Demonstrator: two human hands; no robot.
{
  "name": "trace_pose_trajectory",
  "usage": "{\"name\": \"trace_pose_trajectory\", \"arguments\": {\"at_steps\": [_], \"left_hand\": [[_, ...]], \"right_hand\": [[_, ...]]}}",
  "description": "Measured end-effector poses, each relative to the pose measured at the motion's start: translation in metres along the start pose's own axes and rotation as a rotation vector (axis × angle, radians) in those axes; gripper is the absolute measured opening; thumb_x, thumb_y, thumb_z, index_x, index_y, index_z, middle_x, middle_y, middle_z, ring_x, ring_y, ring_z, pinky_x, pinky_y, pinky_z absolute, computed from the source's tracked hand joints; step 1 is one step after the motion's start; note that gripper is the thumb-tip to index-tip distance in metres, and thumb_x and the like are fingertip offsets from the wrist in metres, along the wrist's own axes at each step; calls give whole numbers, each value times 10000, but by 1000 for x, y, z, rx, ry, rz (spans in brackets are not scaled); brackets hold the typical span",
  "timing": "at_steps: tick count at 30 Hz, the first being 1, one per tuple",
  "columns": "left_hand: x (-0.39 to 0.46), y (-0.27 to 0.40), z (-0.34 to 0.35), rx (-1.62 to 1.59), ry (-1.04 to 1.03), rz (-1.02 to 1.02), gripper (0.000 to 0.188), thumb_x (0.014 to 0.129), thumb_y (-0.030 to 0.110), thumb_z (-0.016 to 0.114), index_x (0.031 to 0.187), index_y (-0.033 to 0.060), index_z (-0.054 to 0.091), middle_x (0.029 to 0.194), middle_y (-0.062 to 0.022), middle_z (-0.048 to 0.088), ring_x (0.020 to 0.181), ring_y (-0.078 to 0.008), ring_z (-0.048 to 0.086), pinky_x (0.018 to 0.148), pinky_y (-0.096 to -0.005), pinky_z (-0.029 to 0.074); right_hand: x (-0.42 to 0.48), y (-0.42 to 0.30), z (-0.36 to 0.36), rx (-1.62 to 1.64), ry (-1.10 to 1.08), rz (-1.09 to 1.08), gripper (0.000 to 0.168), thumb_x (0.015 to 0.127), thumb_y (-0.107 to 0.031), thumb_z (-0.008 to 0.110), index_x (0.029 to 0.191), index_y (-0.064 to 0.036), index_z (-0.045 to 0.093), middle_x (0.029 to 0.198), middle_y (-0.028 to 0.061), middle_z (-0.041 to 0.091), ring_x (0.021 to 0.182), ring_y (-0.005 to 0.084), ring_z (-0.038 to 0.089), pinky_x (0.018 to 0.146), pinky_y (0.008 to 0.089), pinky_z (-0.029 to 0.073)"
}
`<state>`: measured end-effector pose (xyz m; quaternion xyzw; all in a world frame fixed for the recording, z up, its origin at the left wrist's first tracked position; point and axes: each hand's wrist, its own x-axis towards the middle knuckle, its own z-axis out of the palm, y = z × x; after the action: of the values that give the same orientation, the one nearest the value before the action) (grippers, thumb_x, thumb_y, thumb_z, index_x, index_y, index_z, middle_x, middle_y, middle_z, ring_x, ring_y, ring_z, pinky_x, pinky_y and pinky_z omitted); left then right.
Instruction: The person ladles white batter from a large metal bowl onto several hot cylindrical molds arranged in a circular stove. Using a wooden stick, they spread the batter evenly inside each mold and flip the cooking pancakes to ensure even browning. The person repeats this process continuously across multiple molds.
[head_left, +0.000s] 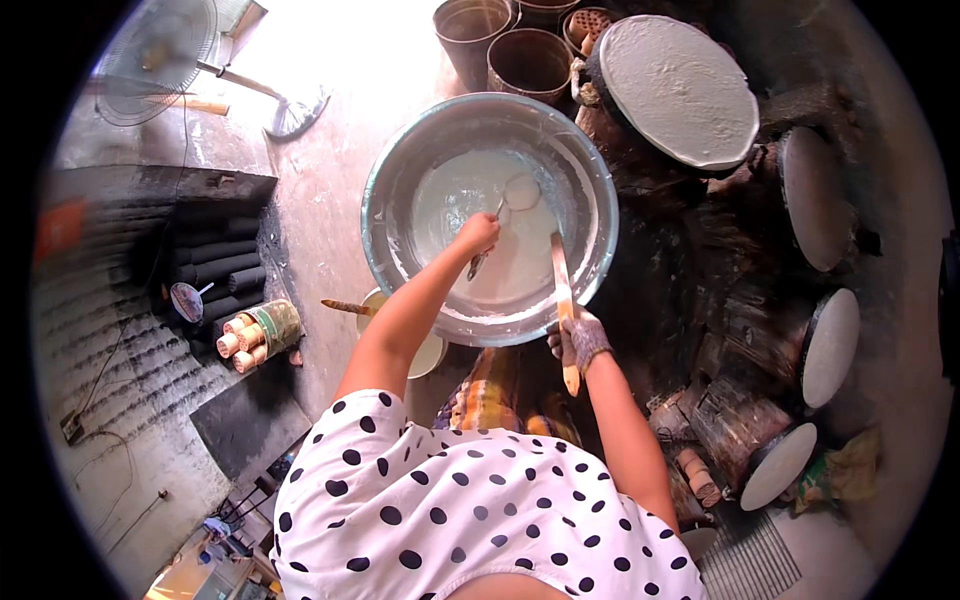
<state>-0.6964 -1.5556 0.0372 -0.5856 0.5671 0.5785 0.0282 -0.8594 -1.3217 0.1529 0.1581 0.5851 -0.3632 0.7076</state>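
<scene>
A large round metal basin (379, 172) in front of me holds a pool of milky white batter-like liquid (450, 202). Over it, my left hand (478, 234) grips the handle of a ladle, whose round bowl (522, 192) is in or at the liquid and looks full of it. My right hand (583, 342), in a fingerless knit glove, holds a flat wooden paddle (561, 277) at the basin's near right rim. The paddle's far end reaches down inside the basin wall. To the upper right, a round griddle is covered by a white layer (679, 90).
More round griddle tops (831, 349) on stoves curve down the right side. Dark buckets (529, 64) stand beyond the basin. At left are a standing fan (154, 60), stacked black briquettes (221, 259) and a tipped bucket (279, 324) of pale briquettes. A pale bucket (427, 356) sits beneath my left arm.
</scene>
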Motion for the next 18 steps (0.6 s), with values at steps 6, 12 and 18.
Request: {"name": "trace_pose_trajectory", "arguments": {"at_steps": [6, 12, 18], "left_hand": [[19, -29, -10, 272, -32, 91, 268, 884, 144, 456, 1062, 29, 621, 617, -67, 575, 488, -183, 564, 481, -344, 471], [-21, -15, -15, 416, 171, 224, 220, 875, 117, 444, 969, 21, 618, 710, -179, 619, 656, -329, 617, 594, -437, 488], [-2, -50, 57, 253, 222, 106, 176, 874, 88, 446, 939, 8, 589, 733, -195, 632, 667, -360, 633, 595, -444, 497]], "right_hand": [[2, -21, 24, -218, 41, -171, 453, 908, -125, 486, 1352, -187, 424, 696, 91, 595, 445, 190, 541, 368, 320, 427], [-20, 23, -1, -20, 69, 52, 549, 898, -102, 475, 1418, -252, 378, 675, 79, 582, 442, 195, 542, 362, 330, 431], [40, 21, 6, -69, 37, -133, 508, 878, -112, 490, 1363, -256, 444, 614, 83, 561, 376, 174, 494, 327, 308, 402]]}}
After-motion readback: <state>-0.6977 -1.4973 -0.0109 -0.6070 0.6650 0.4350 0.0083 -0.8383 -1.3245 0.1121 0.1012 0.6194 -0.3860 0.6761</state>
